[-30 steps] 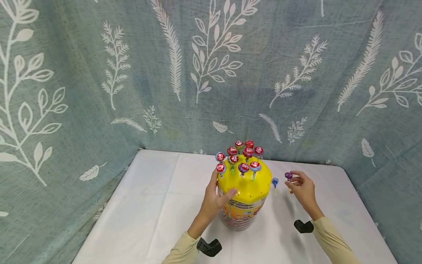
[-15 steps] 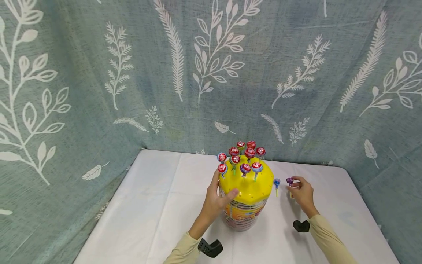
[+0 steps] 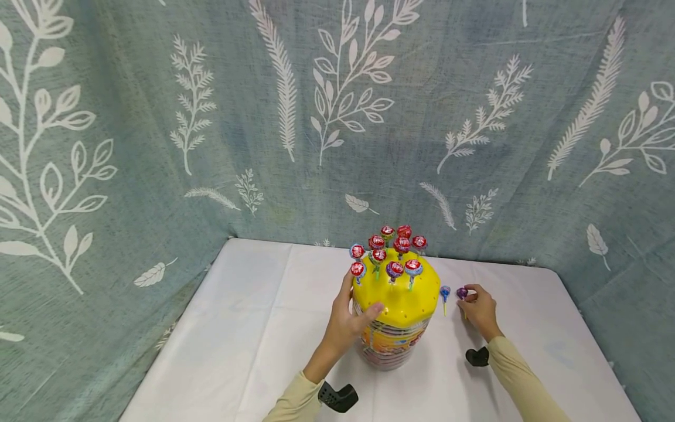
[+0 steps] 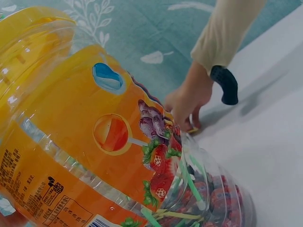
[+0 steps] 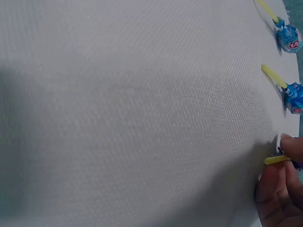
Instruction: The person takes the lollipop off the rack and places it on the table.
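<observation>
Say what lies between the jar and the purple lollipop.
In the head view, one blue lollipop lies on the white table between the jar and the purple lollipop; the right wrist view shows two.

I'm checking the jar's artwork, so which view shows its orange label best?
The left wrist view: the orange label fills much of it, close up, with printed strawberries clear. The head view shows only a small strip below the yellow lid; the right wrist view shows none.
</observation>
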`<state>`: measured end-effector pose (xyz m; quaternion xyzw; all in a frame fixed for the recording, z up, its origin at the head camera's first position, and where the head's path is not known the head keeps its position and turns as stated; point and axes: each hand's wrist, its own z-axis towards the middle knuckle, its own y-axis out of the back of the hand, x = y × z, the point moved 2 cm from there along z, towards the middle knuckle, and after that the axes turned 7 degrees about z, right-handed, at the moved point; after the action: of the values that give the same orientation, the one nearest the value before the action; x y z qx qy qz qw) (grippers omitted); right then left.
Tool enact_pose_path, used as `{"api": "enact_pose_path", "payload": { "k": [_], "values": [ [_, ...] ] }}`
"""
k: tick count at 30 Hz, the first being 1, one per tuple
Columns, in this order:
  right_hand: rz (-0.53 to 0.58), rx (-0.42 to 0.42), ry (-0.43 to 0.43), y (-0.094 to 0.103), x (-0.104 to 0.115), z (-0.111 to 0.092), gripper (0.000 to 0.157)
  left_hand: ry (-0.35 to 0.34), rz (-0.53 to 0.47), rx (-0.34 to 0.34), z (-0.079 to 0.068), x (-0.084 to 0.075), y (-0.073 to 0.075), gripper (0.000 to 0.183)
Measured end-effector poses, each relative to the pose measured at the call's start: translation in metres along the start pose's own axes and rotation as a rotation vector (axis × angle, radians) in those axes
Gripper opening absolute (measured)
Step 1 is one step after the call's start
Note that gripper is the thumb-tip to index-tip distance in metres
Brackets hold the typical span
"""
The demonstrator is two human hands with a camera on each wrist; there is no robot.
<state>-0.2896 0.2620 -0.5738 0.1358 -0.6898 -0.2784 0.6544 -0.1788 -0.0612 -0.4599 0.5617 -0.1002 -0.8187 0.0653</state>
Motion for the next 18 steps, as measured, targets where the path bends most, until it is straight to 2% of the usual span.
{"api": "enact_pose_path", "payload": {
  "k": [4, 12, 16, 18],
  "values": [
    [-0.040, 0.034, 0.013, 0.001, 0.005, 0.000, 0.044, 0.013, 0.004, 0.001, 0.000, -0.001, 0.000, 0.077],
    [-0.089, 0.056, -0.028, 0.004, 0.010, -0.002, 0.047, 0.022, 0.008, 0.016, 0.000, -0.007, 0.002, 0.079],
    [-0.120, 0.042, 0.021, 0.011, 0.016, -0.003, 0.045, 0.010, 0.017, 0.015, 0.000, -0.006, 0.003, 0.079],
    [-0.127, 0.044, 0.054, 0.015, 0.021, -0.003, 0.043, -0.018, 0.033, 0.007, 0.002, -0.002, 0.003, 0.078]
  ]
}}
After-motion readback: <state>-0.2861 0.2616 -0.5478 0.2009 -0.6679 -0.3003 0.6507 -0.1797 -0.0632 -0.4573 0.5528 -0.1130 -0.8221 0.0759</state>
